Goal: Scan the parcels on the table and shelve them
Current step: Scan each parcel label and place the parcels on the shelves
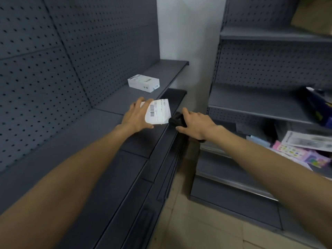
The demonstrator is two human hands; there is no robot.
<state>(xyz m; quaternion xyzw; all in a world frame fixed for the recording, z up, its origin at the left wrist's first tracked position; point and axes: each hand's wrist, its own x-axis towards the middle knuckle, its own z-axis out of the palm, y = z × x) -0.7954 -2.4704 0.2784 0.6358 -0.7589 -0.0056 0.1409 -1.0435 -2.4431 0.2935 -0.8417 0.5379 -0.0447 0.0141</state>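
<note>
White labelled parcel (158, 111), seemingly light and flat, best held by its edges, gripped by the left hand (136, 115) above the grey shelf (100, 124); the right hand (195, 123) clutches a black scanner (177, 120).

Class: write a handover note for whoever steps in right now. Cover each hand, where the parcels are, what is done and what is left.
Left grip holds a white labelled parcel, barcode up, over the grey shelf.
Right grip holds a black device, likely the scanner, beside the parcel.
Done: one white box sits on the shelf further back.
Left: scan if needed, set this parcel down; table not in view.
</note>
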